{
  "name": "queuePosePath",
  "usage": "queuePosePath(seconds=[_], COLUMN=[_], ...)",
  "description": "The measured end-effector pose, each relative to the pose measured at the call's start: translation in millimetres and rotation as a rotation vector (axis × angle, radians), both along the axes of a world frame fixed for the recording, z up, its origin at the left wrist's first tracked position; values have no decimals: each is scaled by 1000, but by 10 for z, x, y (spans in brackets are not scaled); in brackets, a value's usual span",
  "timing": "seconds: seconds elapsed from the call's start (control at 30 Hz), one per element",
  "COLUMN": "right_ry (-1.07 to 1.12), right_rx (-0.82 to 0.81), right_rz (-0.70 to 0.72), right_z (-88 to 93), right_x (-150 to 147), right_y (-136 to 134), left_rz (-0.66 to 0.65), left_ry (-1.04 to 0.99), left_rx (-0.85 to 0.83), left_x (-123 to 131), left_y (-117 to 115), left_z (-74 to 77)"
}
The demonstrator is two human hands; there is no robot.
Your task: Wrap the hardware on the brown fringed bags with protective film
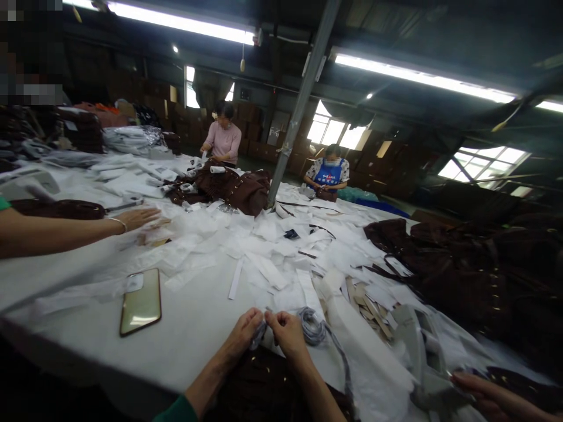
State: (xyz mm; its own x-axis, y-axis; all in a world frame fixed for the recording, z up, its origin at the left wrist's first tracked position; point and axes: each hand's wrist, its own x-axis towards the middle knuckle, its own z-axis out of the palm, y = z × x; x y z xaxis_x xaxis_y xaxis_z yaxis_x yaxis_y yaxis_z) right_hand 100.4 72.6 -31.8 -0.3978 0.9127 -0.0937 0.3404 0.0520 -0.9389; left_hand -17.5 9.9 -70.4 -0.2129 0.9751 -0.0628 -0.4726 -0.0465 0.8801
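Observation:
In the lower middle, my left hand (246, 329) is closed with its fingertips on a small grey, plastic-wrapped piece (258, 336). Close beside it, my right hand (287, 333) pinches a small dark bit, too small to name, at the top of that piece. Below both hands lies a dark brown bag (259, 384) with gold-coloured studs, partly hidden by my forearms. A coil of plastic-wrapped strap (313, 327) rests right of my right hand, and its tail runs down toward the bag.
A phone (141, 302) lies at left. A co-worker's hand (141, 218) reaches over white paper scraps (197, 240). Another hand (492, 395) is by a grey tape dispenser (422, 351). Brown bags (461, 275) pile at right. Two people stand beyond the table, near a metal post (299, 105).

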Motion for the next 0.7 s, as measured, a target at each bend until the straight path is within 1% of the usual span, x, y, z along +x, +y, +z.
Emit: queuePosePath(seconds=[0.1,0.23,0.37,0.57,0.63,0.7], right_ry=[133,301,374,384,323,204], right_rx=[-107,-253,-319,-331,-263,-127], right_rz=[26,54,3,-133,-151,-123], right_z=[-50,-71,-97,-121,-97,-79], right_x=[-40,-44,-33,-48,-33,-4], right_y=[-77,-152,-165,-159,-161,-165], left_rz=[76,99,85,7,-20,-48], left_ry=[-39,-97,-150,-193,-195,-191], left_rx=[-13,-27,-11,38,45,47], left_x=[-12,-25,-12,-13,-16,-8], left_y=[30,58,62,63,64,64], left_z=[-52,-85,-70,-49,-54,-62])
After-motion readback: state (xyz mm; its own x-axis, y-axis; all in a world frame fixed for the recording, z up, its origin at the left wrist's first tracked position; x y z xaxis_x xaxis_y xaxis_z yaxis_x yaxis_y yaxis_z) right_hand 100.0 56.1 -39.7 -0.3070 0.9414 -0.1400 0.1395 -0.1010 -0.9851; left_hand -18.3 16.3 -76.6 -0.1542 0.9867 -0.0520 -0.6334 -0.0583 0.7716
